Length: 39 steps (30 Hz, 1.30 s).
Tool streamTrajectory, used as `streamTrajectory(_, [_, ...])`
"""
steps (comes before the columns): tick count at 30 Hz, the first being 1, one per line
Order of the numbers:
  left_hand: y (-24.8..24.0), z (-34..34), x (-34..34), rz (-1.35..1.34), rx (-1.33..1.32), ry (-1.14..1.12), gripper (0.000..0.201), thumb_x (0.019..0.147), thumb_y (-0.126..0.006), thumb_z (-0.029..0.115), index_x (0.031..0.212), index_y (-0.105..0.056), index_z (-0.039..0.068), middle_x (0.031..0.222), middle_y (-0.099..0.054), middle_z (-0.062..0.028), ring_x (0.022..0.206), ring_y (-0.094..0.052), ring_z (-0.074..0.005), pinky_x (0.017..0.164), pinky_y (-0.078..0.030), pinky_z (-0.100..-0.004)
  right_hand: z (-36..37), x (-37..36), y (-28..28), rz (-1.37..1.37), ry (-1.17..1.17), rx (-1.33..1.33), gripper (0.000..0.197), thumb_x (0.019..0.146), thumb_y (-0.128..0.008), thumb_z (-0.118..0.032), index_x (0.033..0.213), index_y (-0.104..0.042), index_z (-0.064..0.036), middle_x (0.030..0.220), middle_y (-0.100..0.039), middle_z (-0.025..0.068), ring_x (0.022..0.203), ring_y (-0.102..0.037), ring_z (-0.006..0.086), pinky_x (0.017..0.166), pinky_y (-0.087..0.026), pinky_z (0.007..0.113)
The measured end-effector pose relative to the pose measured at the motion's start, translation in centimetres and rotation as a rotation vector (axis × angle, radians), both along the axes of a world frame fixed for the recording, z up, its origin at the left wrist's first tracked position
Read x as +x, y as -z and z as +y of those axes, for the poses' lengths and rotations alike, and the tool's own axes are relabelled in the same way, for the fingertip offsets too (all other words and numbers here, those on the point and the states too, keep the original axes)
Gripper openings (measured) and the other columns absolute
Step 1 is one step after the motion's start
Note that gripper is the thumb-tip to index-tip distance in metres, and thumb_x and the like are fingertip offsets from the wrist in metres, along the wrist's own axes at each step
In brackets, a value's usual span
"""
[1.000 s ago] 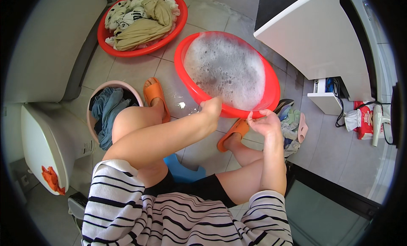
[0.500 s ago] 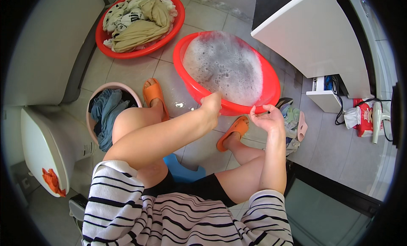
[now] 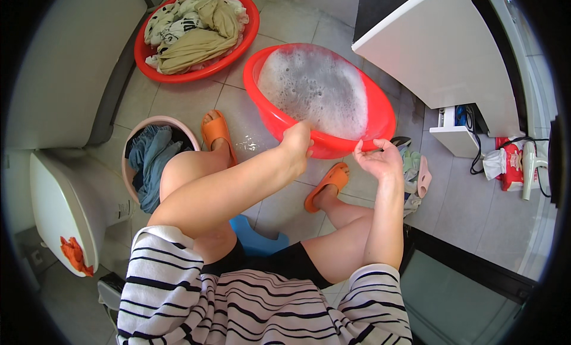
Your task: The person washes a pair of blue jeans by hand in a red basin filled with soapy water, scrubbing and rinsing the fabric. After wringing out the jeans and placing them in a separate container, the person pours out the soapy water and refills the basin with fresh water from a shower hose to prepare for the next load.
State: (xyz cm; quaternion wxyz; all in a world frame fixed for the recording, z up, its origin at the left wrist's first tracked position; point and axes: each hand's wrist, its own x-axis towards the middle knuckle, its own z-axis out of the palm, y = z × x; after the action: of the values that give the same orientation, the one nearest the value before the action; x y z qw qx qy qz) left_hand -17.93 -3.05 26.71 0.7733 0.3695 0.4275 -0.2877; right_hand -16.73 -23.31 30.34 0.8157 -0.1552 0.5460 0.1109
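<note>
Grey tiled floor (image 3: 178,101) under everything. Mid-scene, slightly right and far of the knees: large red oval plastic basin (image 3: 380,112), filled with white-grey foam (image 3: 318,86). It looks tilted, foam gathered toward the far left, bare red wall showing near right. Step in hand, as I judge it: steadying or tipping the basin by its near rim. Next move probably calls for both grips firm and matched; uneven lifting could slop suds over the low side.

Far left: second red plastic basin (image 3: 143,56), heaped with beige and white cloth (image 3: 205,44), well apart from the first. Near left: pale pink round tub (image 3: 185,125) holding blue and dark clothing (image 3: 156,149). Blue plastic stool (image 3: 259,237) between the legs. Orange open-toed sandals (image 3: 217,129) on the feet.

Left hand (image 3: 297,141): curled closed, apparently grasping the near rim; fingers mostly hidden. Right hand (image 3: 379,159): partly open, palm up, thumb and fingers pinching the rim farther right.
</note>
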Motion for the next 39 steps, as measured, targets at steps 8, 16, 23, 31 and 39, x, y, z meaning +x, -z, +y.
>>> streamTrajectory(8, [-1.3,0.0,0.3,-0.026,0.007,-0.017,0.037,0.081,-0.056,0.021,0.115,-0.045,0.010,0.112,-0.045,-0.0071,0.096,-0.046,-0.0188,0.077,-0.038,-0.0312,-0.5,0.0,-0.1,-0.048,-0.012,0.020,0.037,0.079,-0.046,0.000,0.111,-0.032,0.0102,0.105,-0.041,0.0165,0.091,-0.046,0.0253,0.083,-0.046,0.037])
streamTrajectory(16, [-1.5,-0.2,0.5,-0.046,0.008,-0.035,0.038,0.081,-0.057,0.021,0.115,-0.045,0.010,0.111,-0.045,-0.0080,0.093,-0.047,-0.0180,0.074,-0.038,-0.0312,-1.1,-0.1,0.4,-0.116,-0.019,0.043,0.032,0.079,-0.048,-0.002,0.105,-0.034,0.0114,0.102,-0.039,0.0160,0.090,-0.044,0.0245,0.085,-0.046,0.037])
streamTrajectory(23, [-1.7,-0.2,0.7,-0.052,0.020,-0.051,0.037,0.081,-0.057,0.021,0.114,-0.044,0.010,0.108,-0.044,-0.0075,0.086,-0.048,-0.0169,0.069,-0.039,-0.0312,-1.6,-0.1,0.6,-0.153,-0.032,0.101,0.030,0.079,-0.049,-0.002,0.102,-0.035,0.0111,0.100,-0.041,0.0156,0.091,-0.045,0.0248,0.086,-0.046,0.038])
streamTrajectory(31, [-1.7,0.0,0.9,-0.074,0.009,-0.044,0.035,0.082,-0.054,0.020,0.114,-0.043,0.008,0.109,-0.044,-0.0078,0.087,-0.048,-0.0169,0.070,-0.039,-0.0318,-1.6,0.2,0.7,-0.140,-0.023,0.083,0.028,0.079,-0.050,-0.002,0.100,-0.036,0.0106,0.098,-0.042,0.0158,0.089,-0.046,0.0258,0.085,-0.046,0.038])
streamTrajectory(39, [-2.0,0.3,0.8,-0.077,0.029,-0.073,0.028,0.084,-0.053,0.019,0.107,-0.043,0.006,0.099,-0.045,-0.0062,0.083,-0.050,-0.0166,0.070,-0.040,-0.0318,-1.5,0.3,0.4,-0.153,-0.035,0.109,0.027,0.078,-0.051,0.000,0.097,-0.033,0.0054,0.099,-0.040,0.0152,0.092,-0.045,0.0273,0.085,-0.046,0.040])
